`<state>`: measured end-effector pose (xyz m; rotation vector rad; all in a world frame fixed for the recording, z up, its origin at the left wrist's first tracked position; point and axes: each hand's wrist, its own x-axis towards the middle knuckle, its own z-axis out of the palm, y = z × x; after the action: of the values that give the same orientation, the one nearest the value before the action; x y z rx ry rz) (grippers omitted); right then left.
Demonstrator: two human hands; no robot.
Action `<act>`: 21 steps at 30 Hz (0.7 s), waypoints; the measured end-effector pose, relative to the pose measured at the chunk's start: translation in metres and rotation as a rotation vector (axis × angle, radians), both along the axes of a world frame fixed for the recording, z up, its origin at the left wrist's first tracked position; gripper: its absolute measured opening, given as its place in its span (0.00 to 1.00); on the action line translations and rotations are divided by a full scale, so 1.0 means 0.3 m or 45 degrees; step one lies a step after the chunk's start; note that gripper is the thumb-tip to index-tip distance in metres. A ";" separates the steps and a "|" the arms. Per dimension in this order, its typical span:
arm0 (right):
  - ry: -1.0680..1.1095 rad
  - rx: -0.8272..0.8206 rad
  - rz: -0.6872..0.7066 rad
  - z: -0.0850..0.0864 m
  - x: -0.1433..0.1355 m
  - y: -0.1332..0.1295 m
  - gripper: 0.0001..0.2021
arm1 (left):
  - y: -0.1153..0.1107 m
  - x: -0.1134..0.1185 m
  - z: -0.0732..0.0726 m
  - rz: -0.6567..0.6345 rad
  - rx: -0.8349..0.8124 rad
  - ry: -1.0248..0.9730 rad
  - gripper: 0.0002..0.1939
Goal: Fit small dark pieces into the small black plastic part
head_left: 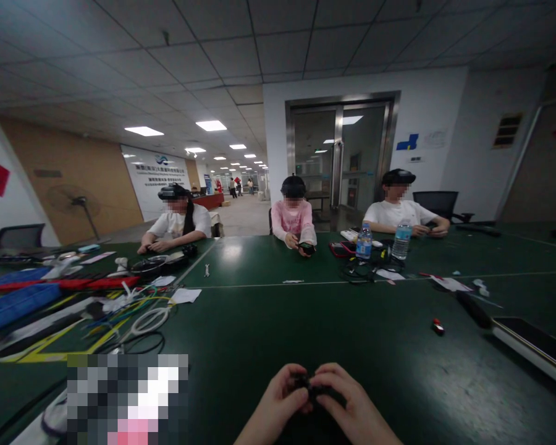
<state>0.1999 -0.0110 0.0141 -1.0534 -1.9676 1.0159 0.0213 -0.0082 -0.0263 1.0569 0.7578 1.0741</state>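
Note:
Close in front of me at the bottom centre, my left hand [282,398] and my right hand [345,398] meet over the green table [241,334]. Between their fingertips is a small black object [309,388]; its kind cannot be made out against the dark surface. The left fingers curl around its left side, with the thumb in front. On the other side, the right thumb and fingers pinch it. Much of the object is hidden by the fingers. A small red and black item [438,326] lies farther off to the right.
Cables [151,321], blue trays [21,309] and tools crowd the left side. A flat black-topped device [537,346] lies at right. Water bottles [402,240] stand beyond, near tangled black cords. A small wrench [207,270] lies farther away. Three people wearing headsets sit across the table.

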 end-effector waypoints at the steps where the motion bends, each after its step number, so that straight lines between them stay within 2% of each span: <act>1: 0.000 -0.005 0.003 0.000 -0.002 0.001 0.10 | 0.004 -0.001 -0.009 -0.001 -0.009 -0.031 0.26; 4: 0.004 -0.025 0.065 -0.005 -0.004 0.007 0.10 | 0.013 -0.006 -0.027 -0.025 -0.055 -0.109 0.29; 9: 0.028 -0.039 0.140 -0.012 -0.004 0.015 0.10 | 0.014 -0.015 -0.036 -0.036 -0.051 -0.165 0.25; 15: 0.054 -0.015 0.101 -0.027 -0.014 0.019 0.10 | 0.012 -0.017 -0.038 -0.015 -0.065 -0.169 0.24; 21: 0.019 -0.034 0.099 -0.032 -0.011 0.021 0.10 | 0.024 -0.018 -0.065 -0.037 -0.042 -0.153 0.24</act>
<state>0.1965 -0.0049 0.0044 -0.9870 -2.0014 1.0919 0.0158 -0.0009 -0.0457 0.9639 0.6593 1.0866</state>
